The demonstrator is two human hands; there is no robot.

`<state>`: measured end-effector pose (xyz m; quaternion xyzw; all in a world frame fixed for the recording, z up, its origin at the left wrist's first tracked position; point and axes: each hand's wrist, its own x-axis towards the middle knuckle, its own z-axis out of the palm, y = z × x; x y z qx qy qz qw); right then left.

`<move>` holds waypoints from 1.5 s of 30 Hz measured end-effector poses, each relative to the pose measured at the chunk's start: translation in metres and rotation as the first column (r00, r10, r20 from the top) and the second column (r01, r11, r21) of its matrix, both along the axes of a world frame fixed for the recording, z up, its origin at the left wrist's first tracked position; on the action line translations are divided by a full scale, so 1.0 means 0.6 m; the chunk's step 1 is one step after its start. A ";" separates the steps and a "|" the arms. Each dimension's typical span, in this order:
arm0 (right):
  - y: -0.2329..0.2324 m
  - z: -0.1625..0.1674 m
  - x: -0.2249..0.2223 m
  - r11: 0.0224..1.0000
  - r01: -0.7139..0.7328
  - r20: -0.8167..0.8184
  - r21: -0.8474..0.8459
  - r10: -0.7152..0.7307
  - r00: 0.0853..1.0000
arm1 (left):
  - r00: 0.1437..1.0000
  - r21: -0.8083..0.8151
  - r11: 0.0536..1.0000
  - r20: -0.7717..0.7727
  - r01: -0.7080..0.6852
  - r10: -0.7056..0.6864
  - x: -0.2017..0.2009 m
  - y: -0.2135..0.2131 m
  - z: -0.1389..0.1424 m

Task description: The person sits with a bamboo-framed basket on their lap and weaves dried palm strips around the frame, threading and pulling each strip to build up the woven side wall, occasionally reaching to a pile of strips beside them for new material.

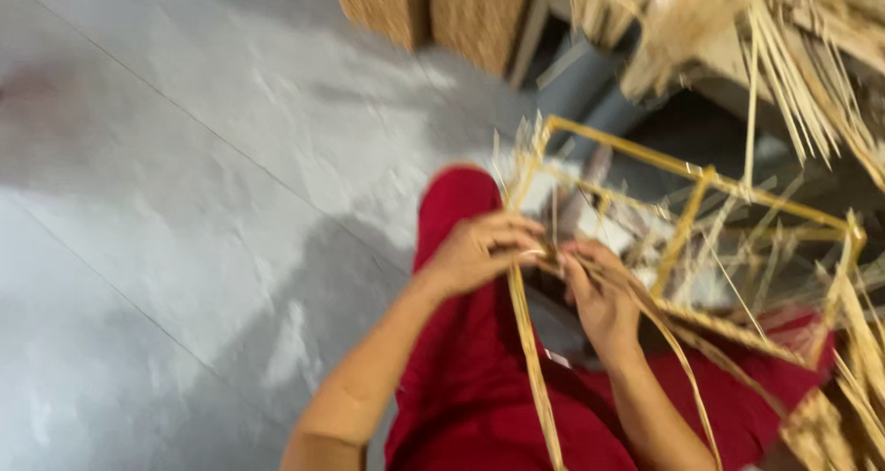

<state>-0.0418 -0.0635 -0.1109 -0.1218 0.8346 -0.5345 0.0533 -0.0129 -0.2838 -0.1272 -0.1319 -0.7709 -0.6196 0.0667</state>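
A pale grey tiled floor [184, 158] with thin seams fills the left side under even light. At the top stand two woven brown boxes [433, 5], with loose dry straw bundles [811, 56] to their right.

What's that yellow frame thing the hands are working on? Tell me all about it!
The yellow frame is an open box shape of thin, straight, golden bars, like a cage with no walls. It rests tilted across the person's lap in red clothing. Pale dry straw-like strips are wound along its near edge and hang loose below. The left hand and right hand pinch the strips at its near corner. The picture is blurry, so whether the bars are metal or wood is unclear.
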 end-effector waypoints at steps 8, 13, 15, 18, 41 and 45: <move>0.086 -0.048 0.015 0.940 0.046 0.215 -0.337 0.030 0.976 | 0.936 0.322 0.925 0.341 -0.203 0.086 -0.037 0.016 -0.045; 0.106 -0.083 0.023 0.754 0.375 0.708 -0.539 0.165 0.687 | 0.914 0.218 0.949 0.384 -0.226 0.130 -0.054 0.016 -0.028; 0.101 -0.080 0.038 0.857 0.223 0.754 -0.464 0.250 0.607 | 0.906 0.172 0.963 0.404 -0.209 0.125 -0.056 0.013 -0.018; 0.080 -0.056 0.065 0.946 -0.189 0.494 -0.263 0.300 0.816 | 0.901 0.090 0.980 0.415 -0.179 0.127 -0.060 0.005 0.000; 0.081 0.010 -0.056 0.961 -0.053 0.312 -0.273 0.140 0.940 | 0.916 -0.140 0.978 0.392 0.154 -0.087 -0.083 0.005 0.039; 0.052 -0.007 -0.061 0.979 -0.109 0.283 -0.173 0.156 0.946 | 0.923 -0.035 0.994 0.375 0.101 -0.081 -0.081 0.004 0.014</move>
